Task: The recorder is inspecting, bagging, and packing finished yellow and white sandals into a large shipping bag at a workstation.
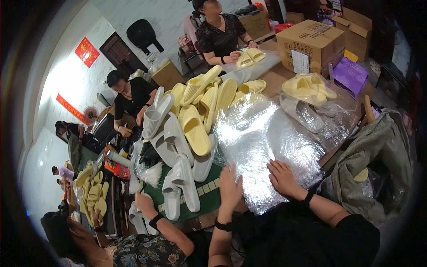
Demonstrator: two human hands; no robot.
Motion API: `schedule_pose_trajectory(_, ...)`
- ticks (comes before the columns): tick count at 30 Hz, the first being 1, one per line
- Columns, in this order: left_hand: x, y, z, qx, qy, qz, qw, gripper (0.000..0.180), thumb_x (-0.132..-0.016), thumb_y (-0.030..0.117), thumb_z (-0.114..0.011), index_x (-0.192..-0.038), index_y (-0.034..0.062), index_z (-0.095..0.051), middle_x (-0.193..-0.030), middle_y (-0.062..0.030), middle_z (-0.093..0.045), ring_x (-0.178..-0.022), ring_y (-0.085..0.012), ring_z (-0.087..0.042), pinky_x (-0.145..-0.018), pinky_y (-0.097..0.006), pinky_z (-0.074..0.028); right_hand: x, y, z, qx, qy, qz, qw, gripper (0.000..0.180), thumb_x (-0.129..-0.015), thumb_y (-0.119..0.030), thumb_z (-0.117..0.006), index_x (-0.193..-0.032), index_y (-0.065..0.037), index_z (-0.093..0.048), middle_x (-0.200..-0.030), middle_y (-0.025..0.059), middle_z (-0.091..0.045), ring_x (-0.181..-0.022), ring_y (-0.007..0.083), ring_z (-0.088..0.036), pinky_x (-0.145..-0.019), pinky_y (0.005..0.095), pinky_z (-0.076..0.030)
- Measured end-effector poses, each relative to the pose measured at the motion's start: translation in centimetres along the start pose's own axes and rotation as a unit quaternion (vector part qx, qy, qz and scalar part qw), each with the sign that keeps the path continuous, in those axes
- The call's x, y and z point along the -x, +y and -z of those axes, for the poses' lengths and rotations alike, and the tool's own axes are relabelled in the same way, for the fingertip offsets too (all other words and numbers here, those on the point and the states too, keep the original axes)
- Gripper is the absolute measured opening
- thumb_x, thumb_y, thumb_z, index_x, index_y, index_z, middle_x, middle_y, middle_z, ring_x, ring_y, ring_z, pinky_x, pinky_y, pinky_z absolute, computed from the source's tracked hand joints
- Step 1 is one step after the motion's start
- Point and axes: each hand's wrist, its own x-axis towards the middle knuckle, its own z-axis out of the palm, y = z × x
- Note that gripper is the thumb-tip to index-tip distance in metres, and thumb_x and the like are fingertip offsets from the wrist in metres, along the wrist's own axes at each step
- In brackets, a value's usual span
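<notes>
My left hand point(230, 184) lies flat at the near left edge of a shiny stack of clear plastic bags point(260, 133), fingers pointing away from me. My right hand point(281, 177) rests on the same stack's near edge with fingers spread. Neither hand holds anything. Just left of the stack is a heap of yellow slippers point(195, 120), and pale grey-white slippers point(178, 155) spill toward me onto a green mat point(209, 198).
A bagged pair of yellow slippers point(307, 89) lies at the far right, behind it a cardboard box point(311, 42) and a purple box point(351, 73). A grey-green cloth bag point(373, 151) hangs at right. A co-worker's hand point(144, 202) is near the white slippers; other people point(218, 31) sit opposite.
</notes>
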Motion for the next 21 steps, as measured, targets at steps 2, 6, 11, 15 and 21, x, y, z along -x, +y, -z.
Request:
schedule_pose_trajectory(2, -0.9, -1.5, 1.2, -0.045, 0.032, 0.045, 0.997, 0.052, -0.084, 0.018, -0.057, -0.129, -0.0009, -0.04, -0.125, -0.0293, -0.043, -0.117, -0.0436, -0.039, -0.098, -0.047, -0.032, -0.1, -0.1, 0.1, -0.005, 0.005, 0.007, 1.0, 0.041, -0.085, -0.02, -0.052, -0.123, -0.004, -0.048, -0.128, 0.0141, -0.047, -0.121, 0.0296, -0.039, -0.101, 0.0433, -0.027)
schedule_pose_trajectory(6, -1.7, -4.8, 2.5, -0.008, 0.063, 0.086, 0.994, 0.057, -0.084, 0.023, -0.057, -0.133, 0.0011, -0.036, -0.13, -0.0285, -0.039, -0.119, -0.0443, -0.037, -0.099, -0.049, -0.03, -0.2, -0.5, 0.4, -0.002, 0.0, 0.013, 1.0, 0.04, -0.087, -0.023, -0.048, -0.123, -0.004, -0.048, -0.127, 0.0161, -0.047, -0.12, 0.0293, -0.04, -0.1, 0.0448, -0.028)
schedule_pose_trajectory(11, -1.3, -4.8, 3.5, -0.156, 0.07, 0.204, 0.964, 0.065, -0.084, 0.033, -0.057, -0.136, 0.0053, -0.032, -0.137, -0.0278, -0.029, -0.125, -0.0457, -0.028, -0.102, -0.055, -0.021, -0.1, -0.3, 0.2, 0.005, 0.005, -0.001, 1.0, 0.038, -0.088, -0.023, -0.047, -0.12, -0.003, -0.05, -0.126, 0.0154, -0.048, -0.12, 0.0292, -0.041, -0.101, 0.044, -0.028)
schedule_pose_trajectory(15, 1.4, -6.4, 3.8, -0.247, 0.112, 0.27, 0.924, 0.071, -0.081, 0.035, -0.06, -0.138, 0.0057, -0.029, -0.138, -0.0278, -0.028, -0.125, -0.0459, -0.027, -0.103, -0.055, -0.019, -0.2, -0.3, 0.1, 0.003, 0.01, 0.005, 1.0, 0.038, -0.088, -0.024, -0.046, -0.119, -0.003, -0.052, -0.125, 0.0152, -0.049, -0.119, 0.0292, -0.041, -0.101, 0.0437, -0.028)
schedule_pose_trajectory(21, 4.0, -9.7, 5.9, -0.224, 0.081, 0.435, 0.869, 0.085, -0.075, 0.046, -0.064, -0.14, 0.0067, -0.024, -0.138, -0.0317, -0.025, -0.128, -0.0464, -0.023, -0.104, -0.053, -0.018, 0.0, 0.0, -0.1, 0.008, 0.02, 0.002, 1.0, 0.038, -0.087, -0.024, -0.047, -0.119, -0.003, -0.052, -0.125, 0.0148, -0.05, -0.119, 0.0287, -0.042, -0.101, 0.0435, -0.028)
